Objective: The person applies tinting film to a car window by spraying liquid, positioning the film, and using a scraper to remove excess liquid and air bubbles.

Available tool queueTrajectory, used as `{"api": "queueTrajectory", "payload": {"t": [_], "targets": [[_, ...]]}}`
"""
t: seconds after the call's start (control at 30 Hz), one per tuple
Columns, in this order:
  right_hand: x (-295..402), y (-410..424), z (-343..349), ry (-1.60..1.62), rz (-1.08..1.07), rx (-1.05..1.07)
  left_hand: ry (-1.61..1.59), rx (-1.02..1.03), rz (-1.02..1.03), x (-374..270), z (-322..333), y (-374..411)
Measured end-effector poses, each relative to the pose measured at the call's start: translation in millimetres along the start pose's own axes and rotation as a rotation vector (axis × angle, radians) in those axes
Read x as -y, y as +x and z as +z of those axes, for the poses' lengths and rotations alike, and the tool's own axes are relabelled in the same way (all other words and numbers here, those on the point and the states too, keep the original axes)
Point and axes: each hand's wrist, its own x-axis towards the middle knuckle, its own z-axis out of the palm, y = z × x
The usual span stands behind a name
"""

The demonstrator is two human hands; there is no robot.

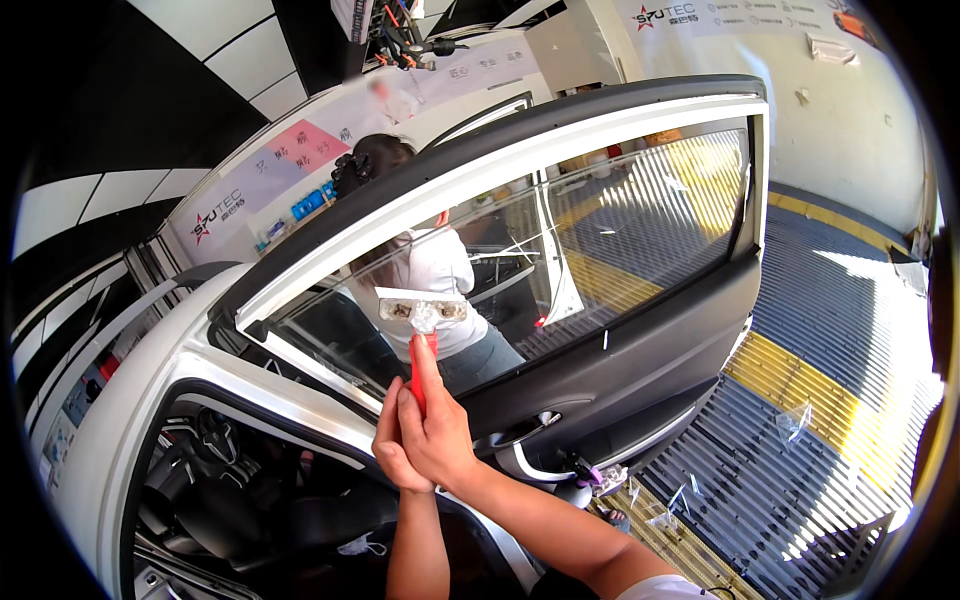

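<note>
Both hands are together in front of the open car door's window glass (637, 217). A squeegee-type scraper (424, 309) with a red handle, a clear head and a white blade edge points up at the pane. My right hand (441, 431) grips the handle, its index finger stretched along it. Close against it, my left hand (394, 442) is curled around the lower handle, which the hands hide. The blade overlaps the glass in view; whether it touches cannot be told. A dark door panel (637, 345) lies below the pane, and a white frame with black trim (525, 135) surrounds it.
Beyond the glass stands a person in a white top (427, 270). The car's dark interior with a steering wheel (217, 435) is at lower left. A purple-capped item (589, 474) sits in the door pocket. Clear film scraps (793, 424) lie on the grated floor (795, 300).
</note>
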Motion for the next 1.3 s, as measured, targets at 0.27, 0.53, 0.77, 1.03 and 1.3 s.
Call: {"api": "queueTrajectory", "payload": {"t": [0.27, 0.53, 0.77, 1.03, 1.3], "targets": [[1.3, 4.5, 30.8, 0.211, 0.133, -0.081, 0.431, -0.020, 0.254, -15.3, -21.8, 26.4], [-3.2, 0.8, 65.5, 0.139, -0.024, -0.136, 0.585, -0.064, 0.448, 2.7, -65.8, 29.5], [-8.5, 1.7, 98.0, 0.069, -0.141, -0.262, 0.487, 0.022, 0.461, 0.3, -85.2, 49.6], [-3.1, 7.7, 100.5, 0.053, -0.100, -0.310, 0.469, 0.145, 0.523, -24.8, -87.2, 67.3], [27.4, 36.4, 44.3, 0.163, 0.005, -0.416, 0.335, 0.246, 0.375, -50.8, -25.3, 80.8]]}}
